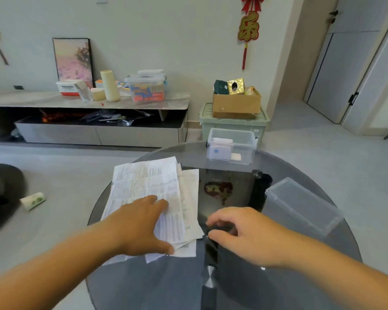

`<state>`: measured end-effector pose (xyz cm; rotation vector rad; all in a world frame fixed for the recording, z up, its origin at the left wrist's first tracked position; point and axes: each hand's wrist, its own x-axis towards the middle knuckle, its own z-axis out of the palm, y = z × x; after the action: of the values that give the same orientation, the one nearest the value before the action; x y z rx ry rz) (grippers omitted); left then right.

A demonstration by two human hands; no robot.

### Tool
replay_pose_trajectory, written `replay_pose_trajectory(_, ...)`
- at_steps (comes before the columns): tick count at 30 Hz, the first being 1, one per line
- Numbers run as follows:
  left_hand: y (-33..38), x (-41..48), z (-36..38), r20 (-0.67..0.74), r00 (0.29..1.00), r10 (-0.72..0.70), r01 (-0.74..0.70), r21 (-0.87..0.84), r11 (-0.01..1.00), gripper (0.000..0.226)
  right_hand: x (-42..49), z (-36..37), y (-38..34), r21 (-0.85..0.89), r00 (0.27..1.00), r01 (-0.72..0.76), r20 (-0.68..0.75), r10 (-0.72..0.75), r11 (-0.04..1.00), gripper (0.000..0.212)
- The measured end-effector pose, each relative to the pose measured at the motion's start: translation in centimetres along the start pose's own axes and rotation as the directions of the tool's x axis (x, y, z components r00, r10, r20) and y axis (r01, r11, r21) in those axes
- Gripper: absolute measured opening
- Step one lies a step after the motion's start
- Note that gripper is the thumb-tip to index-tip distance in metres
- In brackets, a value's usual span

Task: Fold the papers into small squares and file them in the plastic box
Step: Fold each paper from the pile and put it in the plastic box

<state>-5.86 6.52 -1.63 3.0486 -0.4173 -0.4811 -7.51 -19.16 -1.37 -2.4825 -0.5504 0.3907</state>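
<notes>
Resting left hand (141, 222) on papers (148, 177).

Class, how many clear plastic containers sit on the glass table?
2: the plastic box at the far edge, holding folded papers; another container at the right edge, maybe its lid.

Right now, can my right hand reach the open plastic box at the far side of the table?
Probably yes. The glass table between the right hand and the plastic box looks bare; the papers lie to the left, the lid to the right, and the box is open on top.
</notes>
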Motion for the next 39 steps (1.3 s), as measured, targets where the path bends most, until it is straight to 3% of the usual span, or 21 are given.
replay_pose_trajectory(3, 0.4, -1.7, 0.9, 0.012, 1.0, 0.014, -0.014, -0.074, 0.997, 0.095, -1.2, 1.4, -0.6, 0.013, 1.0, -0.007, -0.014, 0.007, 1.0, 0.026)
replay_pose_trajectory(6, 1.0, -3.2, 1.2, -0.068, 0.998, 0.011, -0.023, -0.168, 0.985, 0.085, -2.3, 1.9, -1.4, 0.03, 0.998, -0.047, -0.049, 0.048, 0.998, 0.025)
replay_pose_trajectory(12, 2.0, -4.7, 1.6, -0.172, 0.985, 0.024, -0.077, -0.311, 0.947, 0.034, -4.2, 2.5, -1.9, 0.114, 0.985, -0.092, -0.134, 0.107, 0.989, 0.027)
replay_pose_trajectory(15, 2.8, -5.3, 1.6, -0.256, 0.966, 0.023, -0.115, -0.353, 0.928, 0.016, -5.0, 2.5, -1.9, 0.136, 0.976, -0.081, -0.188, 0.106, 0.987, 0.043)
replay_pose_trajectory(18, 4.6, -6.4, 1.2, -0.31, 0.942, 0.128, -0.241, -0.359, 0.901, 0.015, -6.4, 1.9, -1.9, 0.1, 0.983, 0.002, -0.181, 0.016, 0.995, 0.076)
replay_pose_trajectory(20, 6.3, -7.0, 1.0, -0.316, 0.923, 0.221, -0.332, -0.36, 0.872, 0.018, -7.3, 1.5, -1.4, 0.046, 0.988, 0.026, -0.15, -0.018, 0.999, 0.084)
replay_pose_trajectory(24, 8.8, -7.1, 1.5, -0.284, 0.903, 0.321, -0.422, -0.453, 0.786, 0.019, -8.5, 1.6, 0.1, 0.051, 0.992, 0.043, -0.119, -0.036, 0.998, 0.051)
replay_pose_trajectory(27, 9.0, -6.8, 1.7, -0.218, 0.915, 0.341, -0.404, -0.492, 0.771, 0.023, -9.2, 1.8, 0.8, 0.073, 0.993, 0.033, -0.116, -0.025, 0.997, 0.022)
replay_pose_trajectory(33, 5.7, -6.3, 0.2, 0.072, 0.948, 0.31, -0.263, -0.367, 0.892, 0.043, -10.8, 2.3, 2.6, 0.086, 0.987, -0.023, -0.158, 0.037, 0.996, 0.012)
replay_pose_trajectory(37, 3.6, -6.1, -0.1, 0.078, 0.943, 0.325, -0.254, -0.461, 0.85, 0.024, -11.2, 1.7, 2.3, 0.131, 0.976, -0.021, -0.211, 0.049, 0.991, 0.016)
replay_pose_trajectory(39, 3.4, -5.9, 0.2, 0.052, 0.936, 0.347, -0.27, -0.527, 0.806, 0.01, -11.2, 1.6, 2.1, 0.243, 0.974, -0.031, -0.209, 0.083, 0.97, 0.012)
